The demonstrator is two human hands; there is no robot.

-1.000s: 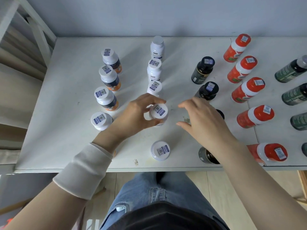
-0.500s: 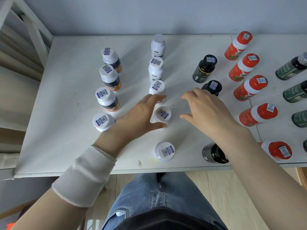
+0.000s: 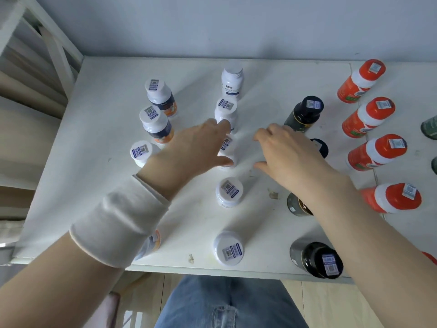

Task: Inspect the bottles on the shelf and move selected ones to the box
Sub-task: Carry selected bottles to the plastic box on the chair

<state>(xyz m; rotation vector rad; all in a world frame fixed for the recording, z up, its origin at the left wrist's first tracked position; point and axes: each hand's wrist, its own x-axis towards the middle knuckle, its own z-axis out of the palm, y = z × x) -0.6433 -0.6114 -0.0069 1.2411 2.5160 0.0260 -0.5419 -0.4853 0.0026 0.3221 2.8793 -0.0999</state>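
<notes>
Your left hand [image 3: 189,150] pinches the white-capped bottle [image 3: 227,146] mid-column on the white shelf [image 3: 94,162], your right hand [image 3: 288,157] is spread empty beside it; lift straight up, clear of the neighbouring white bottles [image 3: 225,110].

White shelf [image 3: 94,162] against grey wall [image 3: 212,24], wooden floor [image 3: 331,304].

Left hand [image 3: 196,150] pinching (thumb and forefinger); right hand [image 3: 290,157] relaxed, fingers spread.
</notes>
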